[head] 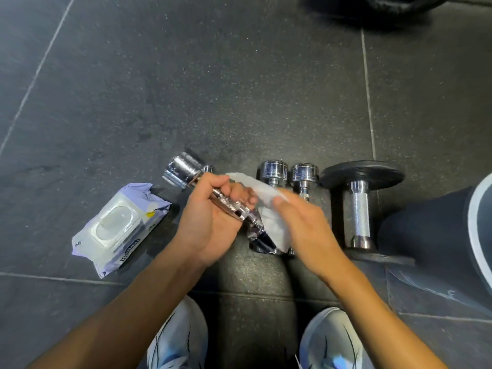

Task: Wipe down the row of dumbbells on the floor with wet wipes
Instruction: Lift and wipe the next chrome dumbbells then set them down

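**Chrome dumbbell mid-wipe, rest of the row waiting**

Standing right next to this person, so going from nearest outward. They're crouched over their pale sneakers with both forearms out in front.

The left hand is wrapped tight around the knurled handle of a small chrome dumbbell, held up off the floor. It sits on a diagonal: one head points far-left, the other comes back near-right. That near head is tucked into the wet wipe.

The right hand holds the wipe with the thumb pressed on top. I can't see the fingers underneath.

So the wiping hand is already on the near head. Looks to me like the far head is the awkward bit, since it's past the left fist. I'd guess they either slide the wipe up the bar or turn the thing round.

Just behind the hands, two more chrome dumbbells lie side by side, long axes pointing away. A bigger black-plated dumbbell lies to their right. The purple wipes pack is on the floor off to the left, lid shut.
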The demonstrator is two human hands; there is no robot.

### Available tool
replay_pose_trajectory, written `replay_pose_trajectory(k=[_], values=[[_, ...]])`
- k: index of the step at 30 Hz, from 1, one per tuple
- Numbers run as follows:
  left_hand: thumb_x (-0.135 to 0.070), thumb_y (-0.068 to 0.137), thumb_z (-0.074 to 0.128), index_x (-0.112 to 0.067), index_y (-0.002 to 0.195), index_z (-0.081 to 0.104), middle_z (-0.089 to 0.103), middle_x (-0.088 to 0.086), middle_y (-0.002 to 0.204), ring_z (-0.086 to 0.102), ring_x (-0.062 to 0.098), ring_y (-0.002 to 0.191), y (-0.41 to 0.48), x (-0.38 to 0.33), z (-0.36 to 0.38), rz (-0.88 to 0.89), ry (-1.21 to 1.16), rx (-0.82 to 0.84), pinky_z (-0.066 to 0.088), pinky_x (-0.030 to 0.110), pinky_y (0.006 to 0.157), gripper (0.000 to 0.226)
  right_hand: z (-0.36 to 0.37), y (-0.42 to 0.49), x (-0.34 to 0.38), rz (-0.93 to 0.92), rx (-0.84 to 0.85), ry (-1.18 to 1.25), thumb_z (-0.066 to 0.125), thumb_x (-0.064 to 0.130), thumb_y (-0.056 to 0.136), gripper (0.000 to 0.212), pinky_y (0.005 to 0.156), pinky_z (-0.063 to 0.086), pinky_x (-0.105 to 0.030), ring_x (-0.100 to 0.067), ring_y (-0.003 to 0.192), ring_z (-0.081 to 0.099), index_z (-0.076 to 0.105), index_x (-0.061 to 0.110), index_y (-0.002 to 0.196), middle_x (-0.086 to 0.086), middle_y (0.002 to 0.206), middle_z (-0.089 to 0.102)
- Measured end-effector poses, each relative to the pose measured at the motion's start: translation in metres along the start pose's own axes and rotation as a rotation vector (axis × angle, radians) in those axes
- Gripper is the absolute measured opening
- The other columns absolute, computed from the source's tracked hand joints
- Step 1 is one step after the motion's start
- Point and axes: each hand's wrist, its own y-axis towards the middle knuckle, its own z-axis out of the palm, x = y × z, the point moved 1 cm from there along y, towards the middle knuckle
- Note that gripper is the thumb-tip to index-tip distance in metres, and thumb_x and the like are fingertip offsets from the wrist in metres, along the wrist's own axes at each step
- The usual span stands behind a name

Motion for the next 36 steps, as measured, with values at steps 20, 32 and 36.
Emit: replay_pose_trajectory(k=[20,32,36], values=[[-0.019,0.091,0.051,-0.02,0.066,0.038,0.031,-0.003,0.062,0.039,0.016,0.06,-0.004,-0.02,0.001,0.085,-0.159,-0.05,0.039,0.027,0.071,0.029,0.019,-0.037,-0.013,-0.359,-0.264,-0.235,0.037,0.046,0.106,0.048,0.112,0.034,-0.022,-0.013,0.139,0.044,0.059,0.014,0.135,-0.002,0.146,0.05],[-0.017,0.09,0.048,-0.021,0.064,0.033,0.027,-0.003,0.059,0.032,0.016,0.057,-0.013,-0.011,0.011,0.074,-0.177,-0.039,0.039,0.03,0.07,0.03,0.043,-0.003,0.026,0.064,-0.33,0.303,0.068,0.02,0.093,0.008,0.072,0.048,-0.023,-0.005,0.077,0.061,0.07,0.015,0.087,0.001,0.081,0.067],[-0.017,0.089,0.047,-0.021,0.06,0.033,0.027,-0.003,0.054,0.028,0.015,0.055,-0.014,-0.014,0.011,0.082,-0.163,-0.034,0.037,0.029,0.067,0.032,0.037,0.007,0.034,0.782,0.1,1.05,0.071,0.023,0.081,0.011,0.067,0.043,-0.032,-0.018,0.066,0.054,0.062,0.017,0.083,-0.004,0.073,0.055]])
